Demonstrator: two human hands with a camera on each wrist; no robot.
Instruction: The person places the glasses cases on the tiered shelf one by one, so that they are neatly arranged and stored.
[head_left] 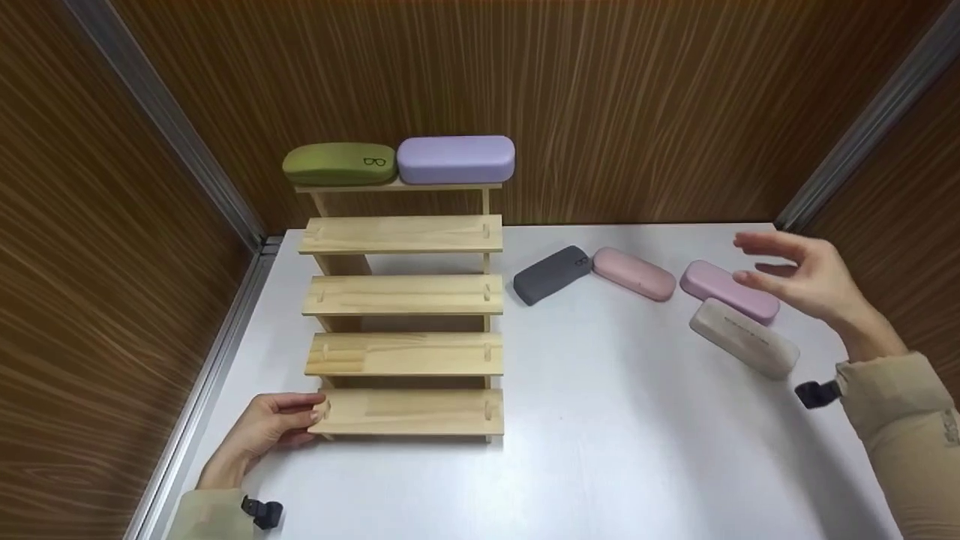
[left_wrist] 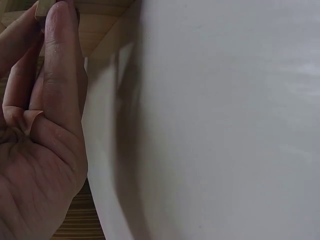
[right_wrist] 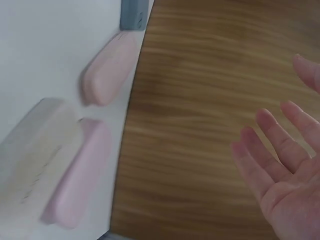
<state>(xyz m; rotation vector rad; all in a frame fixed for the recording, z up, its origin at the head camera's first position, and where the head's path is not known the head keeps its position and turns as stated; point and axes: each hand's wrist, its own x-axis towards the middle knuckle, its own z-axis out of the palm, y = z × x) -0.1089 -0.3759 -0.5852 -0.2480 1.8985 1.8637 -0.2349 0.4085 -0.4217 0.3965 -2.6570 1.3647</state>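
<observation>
A wooden tiered rack (head_left: 420, 411) stands left of the middle of the white table. My left hand (head_left: 270, 426) pinches the left end of its lowest board between thumb and fingers; the left wrist view shows the fingertips at a board edge. On the top tier sit a green glasses case (head_left: 337, 165) and a lavender glasses case (head_left: 456, 160), side by side. My right hand (head_left: 814, 277) hovers with nothing in it, fingers spread, beside a pink-lilac glasses case (head_left: 731, 291) and a beige glasses case (head_left: 744, 337), which lie next to each other.
A dark grey glasses case (head_left: 553, 274) and a pale pink glasses case (head_left: 634, 274) lie on the table right of the rack. Brown wood-grain walls (head_left: 637, 112) with metal corner strips surround the white table (head_left: 585, 450) at the back and sides.
</observation>
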